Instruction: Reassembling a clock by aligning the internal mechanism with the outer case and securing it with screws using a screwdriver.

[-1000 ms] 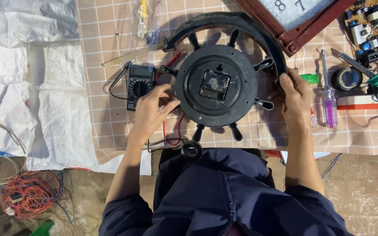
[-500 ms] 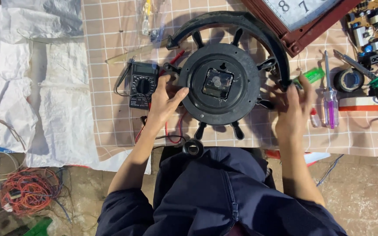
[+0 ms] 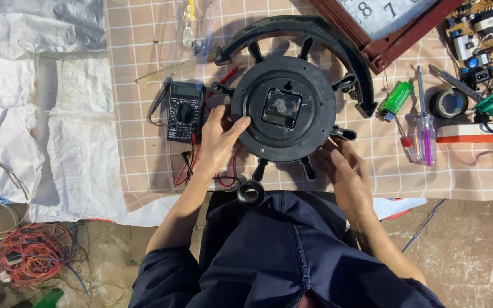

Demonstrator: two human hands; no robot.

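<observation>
While at rim: 2 hands (image 3: pixel 219 140) (image 3: pixel 343 171) w/ clock back (image 3: pixel 283 108).

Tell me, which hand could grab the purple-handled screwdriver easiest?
Probably the right hand. It rests at the lower right rim of the round black plastic clock back, on the same side as the purple-handled screwdriver. The left hand would have to cross over the clock.

Pink checked cloth (image 3: pixel 144 85) spread over the table, white woven sacks (image 3: pixel 58 142) at left, rough grey concrete floor (image 3: pixel 475 245) near, tangled orange wire (image 3: pixel 27 254) near left.
</observation>
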